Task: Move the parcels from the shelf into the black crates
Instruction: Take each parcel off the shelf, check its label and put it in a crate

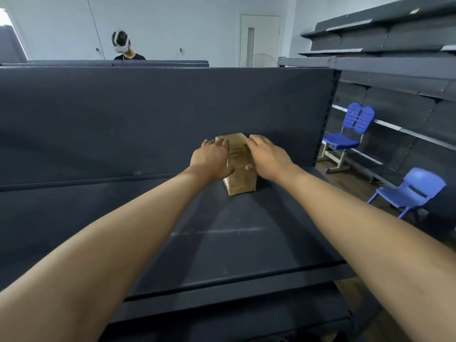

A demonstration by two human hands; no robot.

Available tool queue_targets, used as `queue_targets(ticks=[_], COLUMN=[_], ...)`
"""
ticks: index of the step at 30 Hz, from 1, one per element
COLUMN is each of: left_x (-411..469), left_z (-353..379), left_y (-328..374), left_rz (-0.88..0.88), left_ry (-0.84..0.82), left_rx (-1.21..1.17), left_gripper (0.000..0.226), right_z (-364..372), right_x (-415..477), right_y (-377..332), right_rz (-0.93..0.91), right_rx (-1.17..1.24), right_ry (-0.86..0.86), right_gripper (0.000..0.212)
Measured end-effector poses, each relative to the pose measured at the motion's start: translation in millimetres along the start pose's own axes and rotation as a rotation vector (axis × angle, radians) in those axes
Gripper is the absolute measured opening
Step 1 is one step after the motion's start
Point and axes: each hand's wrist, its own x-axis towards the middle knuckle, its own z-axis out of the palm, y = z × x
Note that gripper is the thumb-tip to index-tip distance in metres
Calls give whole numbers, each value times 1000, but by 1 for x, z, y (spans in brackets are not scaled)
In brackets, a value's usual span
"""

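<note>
1. A brown cardboard parcel (240, 166) stands on the dark shelf (222, 243), close to its back panel, at about 12 o'clock from the wearer.
2. The left hand (212, 160) presses the parcel's 9 o'clock side, fingers spread.
3. The right hand (267, 157) clasps its 3 o'clock side.
4. Two blue chairs (345, 139) stand at 2 o'clock.

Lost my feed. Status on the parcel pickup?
Left hand and right hand flank the cardboard parcel, touching its sides. Parcel upright on the shelf. Nothing blocking.
</note>
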Motion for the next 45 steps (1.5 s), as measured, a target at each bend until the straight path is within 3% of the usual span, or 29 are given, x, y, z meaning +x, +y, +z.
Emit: queue_targets(ticks=[7,13,17,22,28,35,37,42,45], left_x=[36,46,41,31,11,-24,-33,-59,-78], left_z=[17,27,35,39,31,7,0,-23,-36], left_y=[-3,-11,-11,-7,-5,-4,-8,-36,-58], left_rz=[20,48,73,19,16,106,104,165,178], left_ry=[-15,0,68,80,142,154,145,86,57], left_rx=[16,-6,-118,-260,-377,-288,-268,-347,-368], left_gripper=[57,61,50,56,40,29,37,102,114], right_z=[7,15,21,20,5,-13,-19,-38,-52], right_x=[25,30,25,18,2,-32,-42,-71,-94], right_y=[-12,-16,-18,-22,-25,-26,-27,-29,-29], right_rz=[-49,-20,23,72,-3,-83,-102,-208,-309], right_rx=[-62,-12,76,186,191,165,171,235,308], right_ry=[-29,-48,-46,-11,17,40,53,93,109], right_gripper=[61,64,61,60,54,51,52,47,46])
